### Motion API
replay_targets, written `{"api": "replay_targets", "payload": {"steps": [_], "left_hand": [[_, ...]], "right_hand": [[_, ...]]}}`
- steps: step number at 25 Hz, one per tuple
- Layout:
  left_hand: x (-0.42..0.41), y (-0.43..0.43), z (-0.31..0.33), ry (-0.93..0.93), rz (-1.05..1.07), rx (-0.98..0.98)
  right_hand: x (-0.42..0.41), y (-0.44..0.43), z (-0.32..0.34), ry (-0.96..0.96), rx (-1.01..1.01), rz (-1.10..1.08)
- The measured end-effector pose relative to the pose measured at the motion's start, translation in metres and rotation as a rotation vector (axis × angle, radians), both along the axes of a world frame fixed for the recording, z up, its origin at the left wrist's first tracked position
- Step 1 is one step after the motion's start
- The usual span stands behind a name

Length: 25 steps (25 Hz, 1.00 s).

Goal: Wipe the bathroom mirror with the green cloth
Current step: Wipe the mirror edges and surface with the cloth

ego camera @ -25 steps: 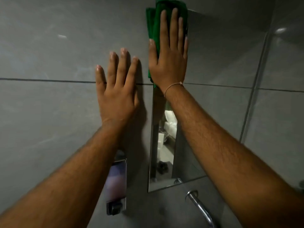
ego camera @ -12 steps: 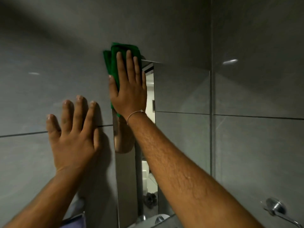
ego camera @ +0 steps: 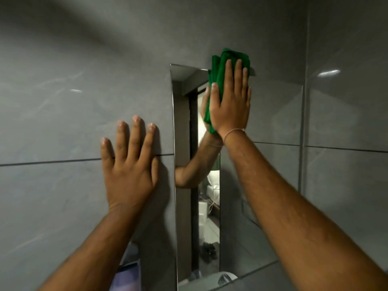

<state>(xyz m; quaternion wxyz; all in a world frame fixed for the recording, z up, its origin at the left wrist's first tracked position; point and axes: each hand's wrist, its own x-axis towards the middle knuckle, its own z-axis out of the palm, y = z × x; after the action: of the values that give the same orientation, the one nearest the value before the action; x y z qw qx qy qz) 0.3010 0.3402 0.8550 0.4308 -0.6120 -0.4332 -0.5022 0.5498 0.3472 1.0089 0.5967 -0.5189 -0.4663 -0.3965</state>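
Note:
A rectangular mirror (ego camera: 273,164) hangs on the grey tiled wall. It reflects a doorway and my right forearm. A folded green cloth (ego camera: 220,70) lies pressed against the mirror's top edge, partly lapping onto the wall above. My right hand (ego camera: 231,108) lies flat on the cloth with straight fingers, holding it against the glass. My left hand (ego camera: 130,162) rests flat on the wall tile just left of the mirror's left edge, fingers spread, nothing in it.
The grey tiled wall (ego camera: 63,101) fills the view, with a corner joint (ego camera: 304,122) to the right of the mirror. A shiny dispenser (ego camera: 128,276) hangs on the wall at the bottom left. A chrome fitting (ego camera: 224,278) shows in the mirror's lower edge.
My right hand has slid the cloth to the right along the mirror's top edge. The view has shifted, so more of the mirror shows. My left hand stays flat on the wall.

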Motion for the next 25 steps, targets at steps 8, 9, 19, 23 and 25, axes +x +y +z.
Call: {"api": "replay_targets", "payload": {"steps": [8, 9, 19, 23, 25], "left_hand": [[0.0, -0.003, 0.0, -0.011, 0.005, -0.024], [0.001, -0.004, 0.0, -0.012, 0.003, -0.028], [0.001, -0.004, -0.001, -0.001, -0.004, -0.023], [0.0, -0.004, -0.001, 0.005, -0.019, -0.024], [0.0, -0.004, -0.002, 0.003, -0.029, -0.028]], "right_hand": [[0.098, 0.003, 0.015, 0.227, -0.093, 0.027], [0.113, 0.002, 0.019, 0.276, -0.105, 0.032], [0.209, 0.002, 0.014, 0.376, -0.187, -0.004], [0.217, 0.003, -0.038, 0.372, -0.202, 0.068], [0.215, 0.001, -0.085, 0.386, -0.224, 0.094]]}}
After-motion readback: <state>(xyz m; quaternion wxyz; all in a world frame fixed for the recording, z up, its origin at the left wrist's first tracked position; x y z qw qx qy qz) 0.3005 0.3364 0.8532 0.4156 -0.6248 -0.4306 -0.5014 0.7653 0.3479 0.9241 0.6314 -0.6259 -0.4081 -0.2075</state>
